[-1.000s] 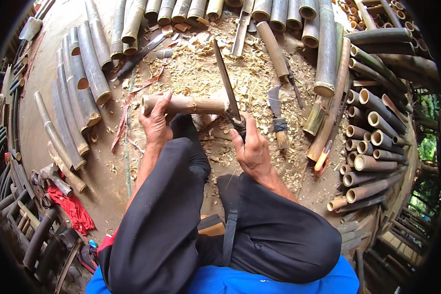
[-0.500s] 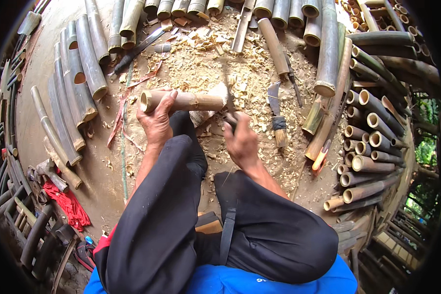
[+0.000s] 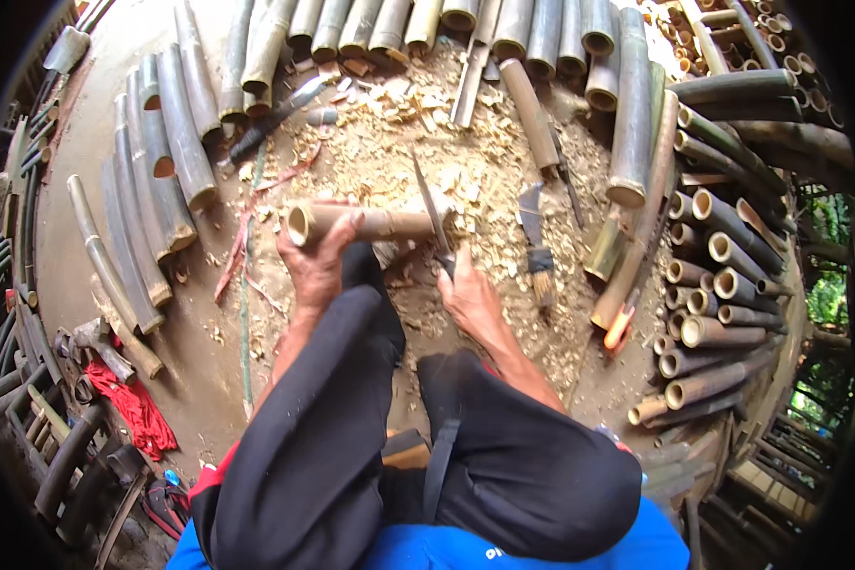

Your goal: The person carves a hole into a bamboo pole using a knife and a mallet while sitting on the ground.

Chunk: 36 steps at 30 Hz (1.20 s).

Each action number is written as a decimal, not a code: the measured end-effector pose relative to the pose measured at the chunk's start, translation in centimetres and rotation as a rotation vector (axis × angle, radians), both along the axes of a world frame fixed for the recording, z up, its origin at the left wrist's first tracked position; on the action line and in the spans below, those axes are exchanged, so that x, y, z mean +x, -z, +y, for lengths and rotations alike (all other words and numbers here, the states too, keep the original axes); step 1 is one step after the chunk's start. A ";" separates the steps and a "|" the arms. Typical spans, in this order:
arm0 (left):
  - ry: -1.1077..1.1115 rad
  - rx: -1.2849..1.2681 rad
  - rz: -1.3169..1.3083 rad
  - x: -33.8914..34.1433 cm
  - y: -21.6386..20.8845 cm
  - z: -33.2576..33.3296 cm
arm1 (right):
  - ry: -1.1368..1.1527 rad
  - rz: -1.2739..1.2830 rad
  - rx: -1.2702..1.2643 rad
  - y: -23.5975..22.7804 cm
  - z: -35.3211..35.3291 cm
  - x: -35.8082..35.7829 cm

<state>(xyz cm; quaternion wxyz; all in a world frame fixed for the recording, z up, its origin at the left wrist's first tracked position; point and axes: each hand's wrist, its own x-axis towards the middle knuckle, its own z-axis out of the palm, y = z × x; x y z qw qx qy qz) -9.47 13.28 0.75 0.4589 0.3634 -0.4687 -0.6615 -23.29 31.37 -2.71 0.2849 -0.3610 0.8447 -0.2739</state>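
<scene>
A short bamboo tube lies roughly level in front of my knees, its hollow end at the left. My left hand is closed around it near that open end. In my right hand is the handle of a knife, its narrow dark blade pointing away from me. The blade crosses the tube's right end; whether it touches the bamboo I cannot tell. Pale wood shavings cover the ground around and beyond the tube.
Bamboo tubes stand in rows at the left and far side, with a stack at the right. A broad blade with a wrapped handle lies right of my knife. An orange-handled tool and a red cloth lie farther out.
The knife blade has gone from a blur to a clear slant over the tube's right end. Tube and both hands sit slightly lower in view, as does the whole scene ahead.
</scene>
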 end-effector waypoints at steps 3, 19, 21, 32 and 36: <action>0.096 0.012 -0.120 3.3 0.6 -1.0 | -0.026 -0.159 0.081 -5.0 -2.1 -1.1; -0.147 0.128 -0.128 1.0 -1.4 -0.8 | 0.048 -0.035 -0.343 -8.9 -2.4 0.6; -0.145 0.116 -0.082 0.3 -1.3 -0.5 | 0.056 0.082 -0.532 -8.0 -2.3 0.5; 0.042 0.007 -0.150 2.5 -1.4 -0.8 | 0.019 -0.106 -0.202 -7.7 -2.6 0.0; 0.145 -0.055 -0.070 1.7 -2.0 -0.7 | 0.008 0.043 -0.328 -3.9 -1.8 0.1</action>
